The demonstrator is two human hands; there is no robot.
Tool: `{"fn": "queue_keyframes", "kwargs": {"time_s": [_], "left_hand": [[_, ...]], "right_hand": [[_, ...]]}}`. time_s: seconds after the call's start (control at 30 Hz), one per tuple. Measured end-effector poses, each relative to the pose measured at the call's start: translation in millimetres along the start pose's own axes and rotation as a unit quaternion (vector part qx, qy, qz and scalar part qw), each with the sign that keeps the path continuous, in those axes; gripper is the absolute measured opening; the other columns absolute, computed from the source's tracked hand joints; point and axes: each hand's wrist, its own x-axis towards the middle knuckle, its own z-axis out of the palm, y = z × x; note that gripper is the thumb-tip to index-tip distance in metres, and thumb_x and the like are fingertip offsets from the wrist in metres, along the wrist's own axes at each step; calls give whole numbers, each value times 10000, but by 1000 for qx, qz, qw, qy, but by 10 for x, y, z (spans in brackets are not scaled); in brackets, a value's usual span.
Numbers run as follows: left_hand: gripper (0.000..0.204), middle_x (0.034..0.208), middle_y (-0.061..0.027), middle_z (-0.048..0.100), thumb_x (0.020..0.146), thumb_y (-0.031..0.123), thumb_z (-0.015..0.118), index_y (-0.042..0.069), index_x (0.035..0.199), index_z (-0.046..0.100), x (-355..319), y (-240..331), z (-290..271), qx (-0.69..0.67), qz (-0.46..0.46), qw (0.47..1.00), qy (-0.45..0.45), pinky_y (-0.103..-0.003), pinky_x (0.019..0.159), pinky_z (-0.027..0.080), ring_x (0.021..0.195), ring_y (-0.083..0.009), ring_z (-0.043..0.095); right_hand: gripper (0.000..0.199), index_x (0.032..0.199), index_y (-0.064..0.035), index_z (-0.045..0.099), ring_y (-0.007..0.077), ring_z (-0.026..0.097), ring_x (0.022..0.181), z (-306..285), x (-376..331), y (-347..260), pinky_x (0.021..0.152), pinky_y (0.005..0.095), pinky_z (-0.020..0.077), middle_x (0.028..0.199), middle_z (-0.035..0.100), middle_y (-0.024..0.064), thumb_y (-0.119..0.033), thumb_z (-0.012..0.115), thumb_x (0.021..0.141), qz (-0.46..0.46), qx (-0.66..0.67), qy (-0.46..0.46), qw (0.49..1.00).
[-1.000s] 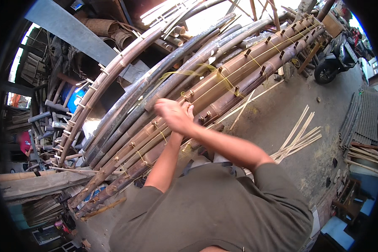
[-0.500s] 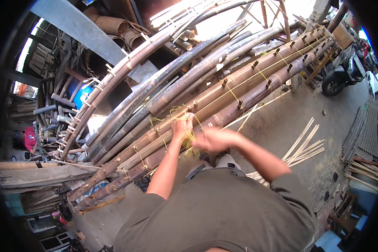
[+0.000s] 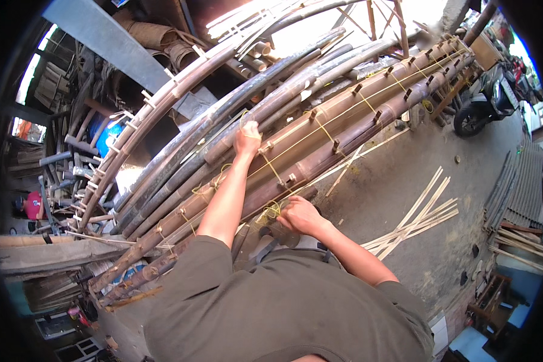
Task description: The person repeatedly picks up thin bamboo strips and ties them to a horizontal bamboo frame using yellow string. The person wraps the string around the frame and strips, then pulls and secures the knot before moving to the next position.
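Pinching yellow cord (image 3: 273, 209) with right hand (image 3: 301, 216); left hand (image 3: 247, 140) fingers curled, seemingly on cord too. Between hands: upper bamboo pole (image 3: 335, 108) nearer left fingers, lower bamboo pole (image 3: 357, 133) nearer right, long axes slanting away rightward.

- Long tan-brown bamboo pole, short dark pegs (image 3: 335, 104): lies diagonally.
- Darker reddish-brown bamboo pole, also pegged (image 3: 315, 165): lies alongside, roughly parallel.
- Thin yellow cord (image 3: 274, 209): crosswise strands span both poles; loose loops bunch beside darker pole.
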Motion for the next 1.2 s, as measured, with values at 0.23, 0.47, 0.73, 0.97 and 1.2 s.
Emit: {"fn": "queue_keyframes", "kwargs": {"time_s": [0.23,0.47,0.73,0.97,1.2], "left_hand": [[424,1007,-267,663,933,259,535,10,1276,540,-729,-313,-1507,63,21,998,-16,-489,838,504,984,-418,639],[272,1031,-165,693,911,247,597,102,1140,602,-2041,-893,-1501,48,24,994,-97,-497,871,398,975,-338,649],[294,923,-109,695,884,340,640,131,1085,592,-2014,-984,-1398,63,22,994,-86,-528,851,357,925,-330,643],[318,993,-219,668,984,338,469,75,1049,636,-2039,-1146,-1299,19,87,995,38,-530,826,416,912,-410,623],[273,787,-147,658,1013,293,438,100,974,628,-2068,-924,-1420,6,31,999,5,-459,779,375,807,-353,620]], "right_hand": [[480,1302,-27,535,380,551,1147,370,159,-910,1005,474,431,1200,594,225,-178,600,851,49,198,-58,977],[311,1242,-104,582,107,598,906,1298,503,-1323,842,282,493,1035,655,17,-279,545,988,334,745,-2,578],[175,822,-97,516,142,517,728,462,1558,-1971,736,294,442,767,553,23,-164,448,969,162,694,431,553],[704,1103,-63,698,383,620,1097,-44,2455,-1825,918,457,484,1141,658,230,-634,308,975,20,57,-255,965],[495,1298,-224,582,364,604,1009,260,2142,-334,847,466,511,1076,606,178,-210,663,809,-4,-73,-91,993]]}}
